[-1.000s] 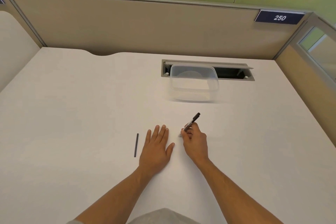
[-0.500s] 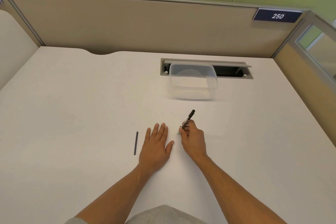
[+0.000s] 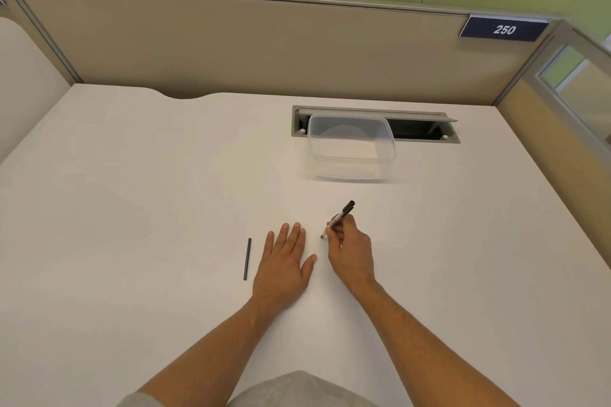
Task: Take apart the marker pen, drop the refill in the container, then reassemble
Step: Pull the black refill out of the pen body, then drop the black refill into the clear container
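My right hand [image 3: 351,249] grips a marker pen [image 3: 341,214] with a white barrel and a black cap end that points up and to the far right; its lower end touches the white desk [image 3: 132,175]. Flat on the desk just to the left lies my left hand [image 3: 284,264], palm down, fingers spread, holding nothing. A thin black refill [image 3: 247,259] lies on the desk left of that hand, apart from it. A clear plastic container [image 3: 351,150] stands further back, beyond the pen, and looks empty.
Behind the container is a grey cable slot [image 3: 423,130] set into the desk with its flap raised. Beige partition walls close the desk at the back and right. A blue "250" sign [image 3: 504,30] hangs on the partition.
The pen in my right hand has tilted a little, its cap end swinging slightly. My left hand and the refill have stayed where they were.
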